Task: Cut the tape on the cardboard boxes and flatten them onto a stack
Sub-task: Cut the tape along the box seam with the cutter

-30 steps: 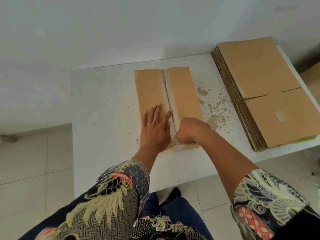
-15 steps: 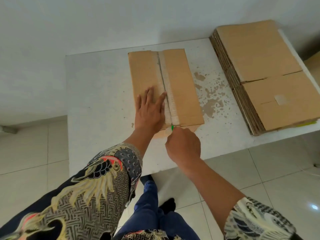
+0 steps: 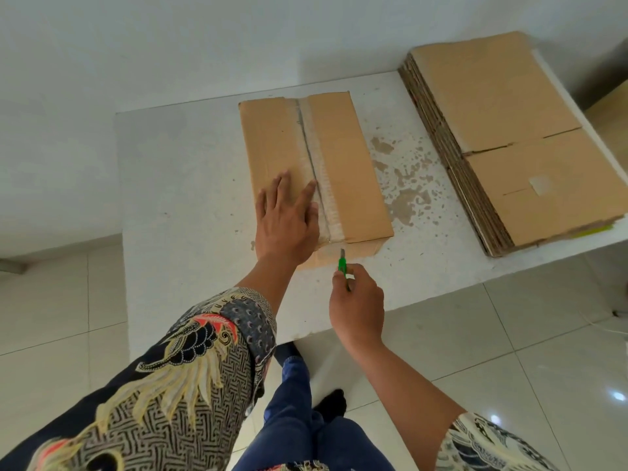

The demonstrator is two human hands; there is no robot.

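A cardboard box [image 3: 346, 164] lies on the white table [image 3: 183, 198], its two top flaps joined by a strip of clear tape [image 3: 319, 171] with a dark slit along the seam. My left hand [image 3: 285, 219] presses flat on the left flap near the box's front end, fingers straight. My right hand [image 3: 356, 300] grips a green utility knife [image 3: 342, 265], its short blade pointing up just in front of the box's near edge and clear of the tape. A stack of flattened boxes [image 3: 509, 141] lies at the table's right end.
The tabletop between the box and the stack is stained with brown blotches [image 3: 404, 188]. A wall runs behind the table. Another cardboard piece [image 3: 611, 117] shows at the far right edge. Tiled floor [image 3: 509, 334] lies below, with my legs under the table's front edge.
My right hand has drawn the knife back along the seam, off the box's near end, and now holds it in front of the box. My left hand stays pressed on the left flap.
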